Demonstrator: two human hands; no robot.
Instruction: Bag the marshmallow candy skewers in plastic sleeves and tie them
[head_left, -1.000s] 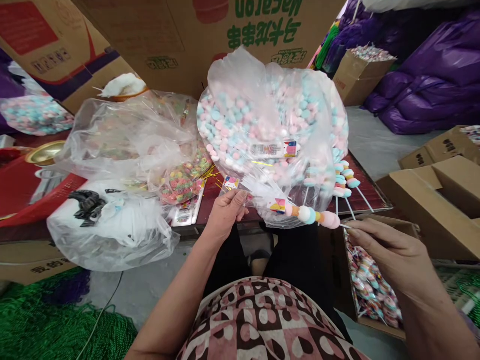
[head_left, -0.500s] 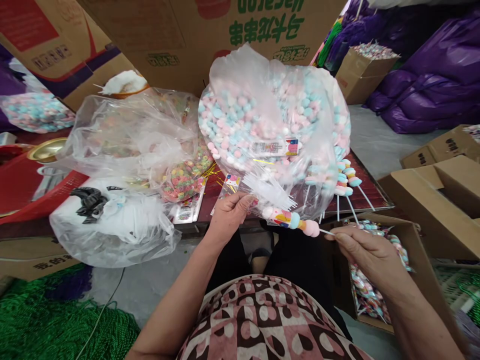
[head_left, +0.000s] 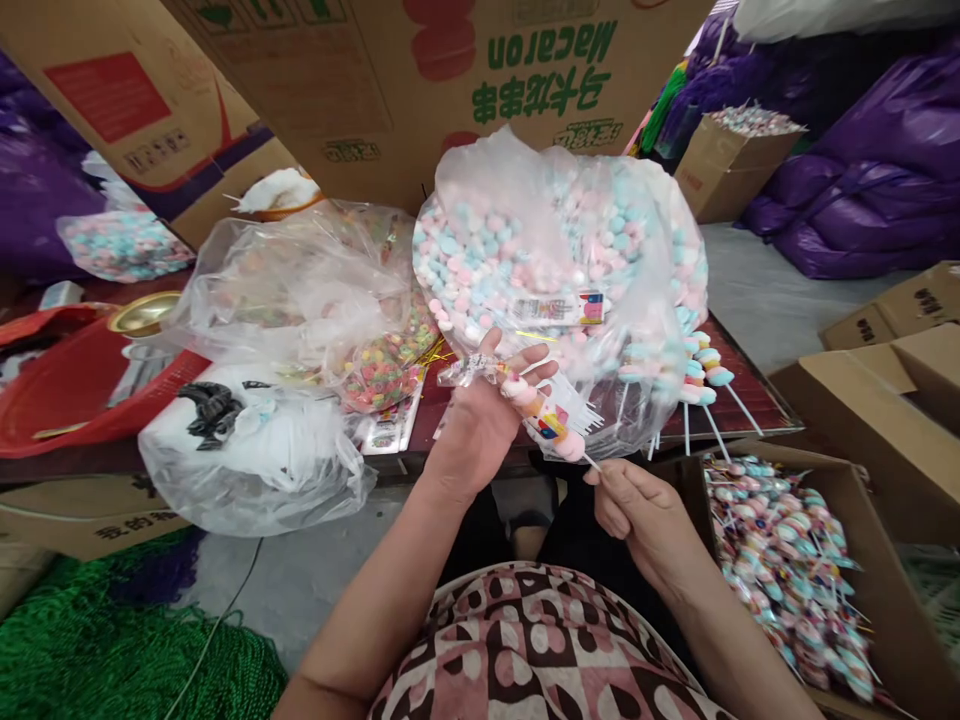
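A marshmallow skewer (head_left: 532, 402) in a clear printed wrapper slants in front of me, its pink, white and orange pieces lined up on a white stick. My right hand (head_left: 637, 510) pinches the lower end of that stick. Palm up and fingers spread, my left hand (head_left: 478, 435) is open beneath the skewer's upper end. The wrapper's loose top (head_left: 471, 370) lies across its fingers. Just beyond are a bundle of white sticks (head_left: 581, 405), partly hidden, and a large clear bag of pastel marshmallows (head_left: 480, 245). Several unwrapped skewers (head_left: 705, 365) rest at the table's right side.
A carton of wrapped skewers (head_left: 795, 570) stands on the floor at right, near an open cardboard box (head_left: 862, 400). Bags of colourful ring candies (head_left: 379, 370), a knotted white bag (head_left: 255, 450) and a red basket (head_left: 67, 390) occupy the left. Tall cartons (head_left: 337, 90) rise behind.
My left hand has gone from pinching the wrapper's top to open, palm up. My right hand has moved left with the skewer, which now slants more steeply. The view has shifted slightly.
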